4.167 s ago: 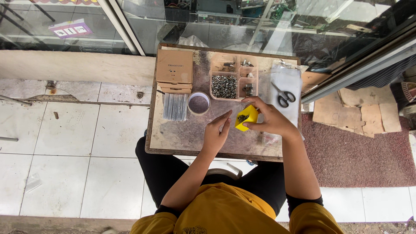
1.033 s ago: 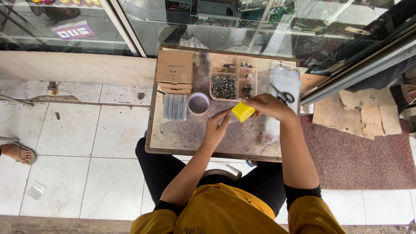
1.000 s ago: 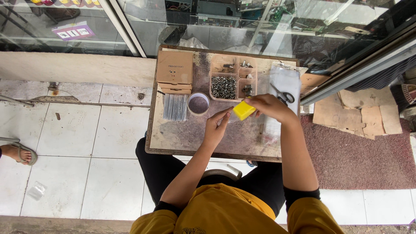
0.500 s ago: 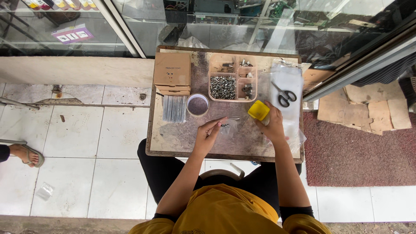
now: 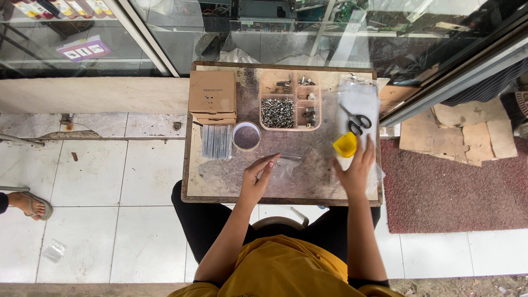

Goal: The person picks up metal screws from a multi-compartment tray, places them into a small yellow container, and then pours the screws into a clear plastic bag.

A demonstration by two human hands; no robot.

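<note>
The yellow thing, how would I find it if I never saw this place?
Look at the small brown table in front of the seated person. Near its right edge, just past the right hand, sits a little yellow scoop beside black scissors. It is the only bright yellow thing on the table.

White floor tiles [image 5: 99, 181], red mat [image 5: 451, 187], glass shopfront [image 5: 308, 27].
</note>
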